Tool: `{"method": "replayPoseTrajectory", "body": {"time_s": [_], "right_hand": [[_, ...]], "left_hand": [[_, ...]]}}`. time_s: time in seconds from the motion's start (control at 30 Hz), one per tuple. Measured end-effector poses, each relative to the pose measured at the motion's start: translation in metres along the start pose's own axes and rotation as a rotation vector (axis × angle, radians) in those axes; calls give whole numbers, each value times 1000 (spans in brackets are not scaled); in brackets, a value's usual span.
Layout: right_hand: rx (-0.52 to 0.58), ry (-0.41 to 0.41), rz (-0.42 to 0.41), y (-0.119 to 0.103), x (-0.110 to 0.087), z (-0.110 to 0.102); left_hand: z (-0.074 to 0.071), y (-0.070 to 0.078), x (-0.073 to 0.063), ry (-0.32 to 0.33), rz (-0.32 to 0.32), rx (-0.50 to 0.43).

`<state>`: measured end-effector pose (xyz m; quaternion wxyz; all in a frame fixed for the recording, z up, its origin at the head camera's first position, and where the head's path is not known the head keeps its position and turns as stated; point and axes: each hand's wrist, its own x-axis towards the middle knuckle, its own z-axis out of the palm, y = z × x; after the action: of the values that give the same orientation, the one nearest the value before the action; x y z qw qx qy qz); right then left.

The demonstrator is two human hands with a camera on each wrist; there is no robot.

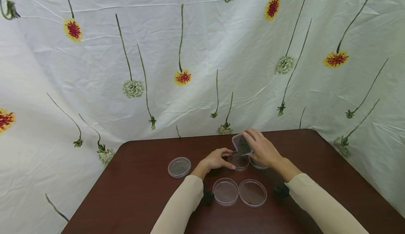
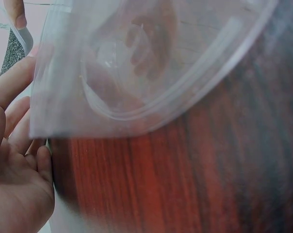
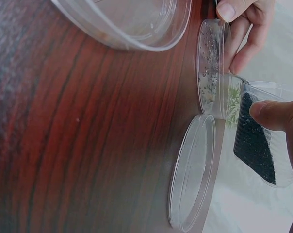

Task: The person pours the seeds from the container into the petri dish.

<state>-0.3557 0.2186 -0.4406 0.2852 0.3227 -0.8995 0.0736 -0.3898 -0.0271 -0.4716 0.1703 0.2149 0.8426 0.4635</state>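
Note:
My right hand (image 1: 264, 151) grips a clear plastic container (image 3: 255, 138) of fine dark granules, its thumb on the near side. The container is tilted toward my left hand, right over the rim of a clear petri dish (image 1: 238, 161). With thumb and fingers spread round its left side, my left hand (image 1: 216, 159) holds that dish on the table. Small dark grains (image 3: 210, 53) speckle the inside of the dish in the right wrist view. A second petri dish part (image 3: 192, 174) lies right beside it, partly hidden by my right hand in the head view.
Two clear round dishes, a left one (image 1: 225, 191) and a right one (image 1: 253, 193), lie side by side nearer me, between my forearms. A dish of grey granules (image 1: 179, 167) sits to the left. Behind the dark wooden table (image 1: 142, 191) hangs a flower-printed white cloth (image 1: 202, 44).

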Motion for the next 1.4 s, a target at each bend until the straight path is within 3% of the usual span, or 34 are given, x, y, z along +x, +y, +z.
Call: {"method": "replayPoseTrajectory", "body": {"time_s": [0.87, 1.07, 1.4], "right_hand": [[-21, 29, -31, 7, -7, 2], [90, 6, 44, 7, -9, 2], [274, -9, 244, 8, -9, 3]], "left_hand": [[0, 1, -2, -4, -4, 7], [0, 0, -2, -3, -2, 6], [0, -1, -2, 1, 8, -2]]}}
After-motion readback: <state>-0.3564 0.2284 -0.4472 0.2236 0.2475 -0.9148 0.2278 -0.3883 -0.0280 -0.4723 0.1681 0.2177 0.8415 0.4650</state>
